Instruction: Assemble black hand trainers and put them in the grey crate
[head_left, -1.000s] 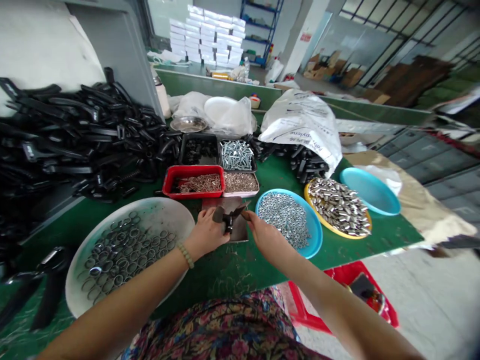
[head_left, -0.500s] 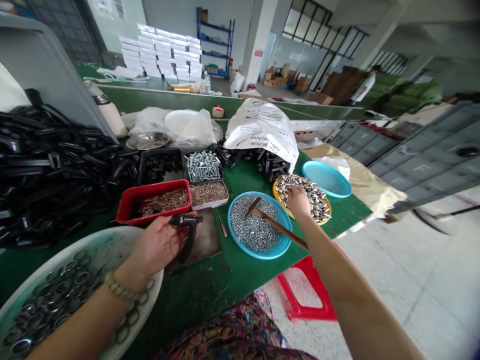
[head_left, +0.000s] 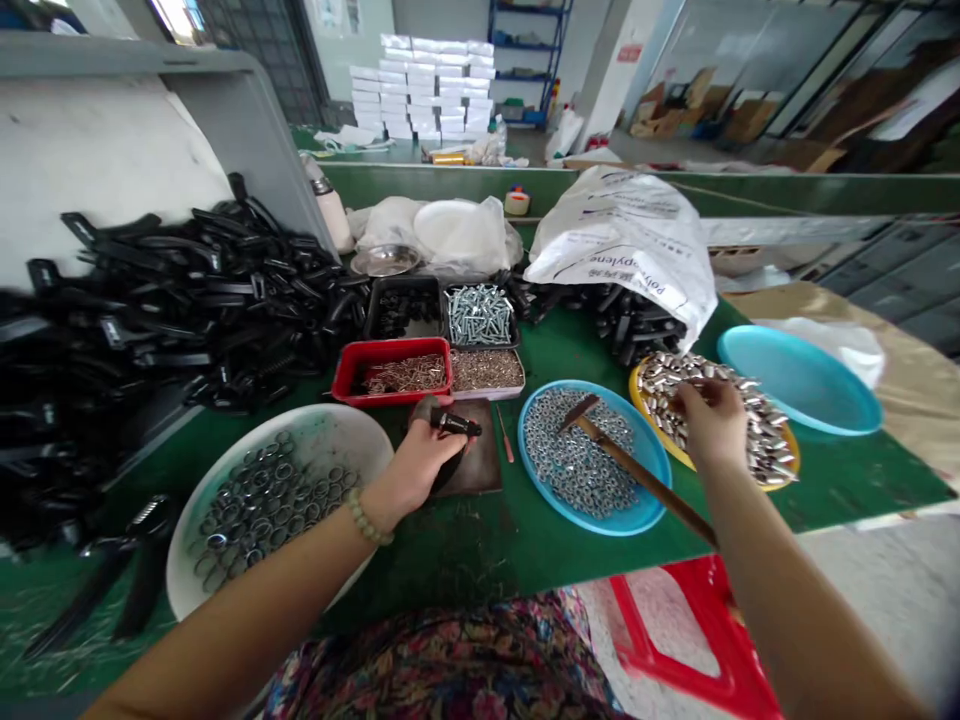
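My left hand is closed around a black curved plastic handle, whose upper end points right. Beneath it lies a dark metal plate. My right hand reaches into a yellow plate heaped with shiny pointed metal pieces. Its fingers are bent together at the pile, and what they pinch is hidden. Left of that forearm, a hammer rests across a blue basin of small metal nuts. A red-handled screwdriver lies beside the plate.
A white basin of metal rings stands at left, below a large heap of black handles. Small trays hold screws and copper-coloured pins. A white sack, an empty-looking blue basin and a red stool are at right.
The view has swung left, so the bench appears shifted right. My left hand has turned from palm up to fingers wrapped around the handle. My right hand stays at the yellow plate.
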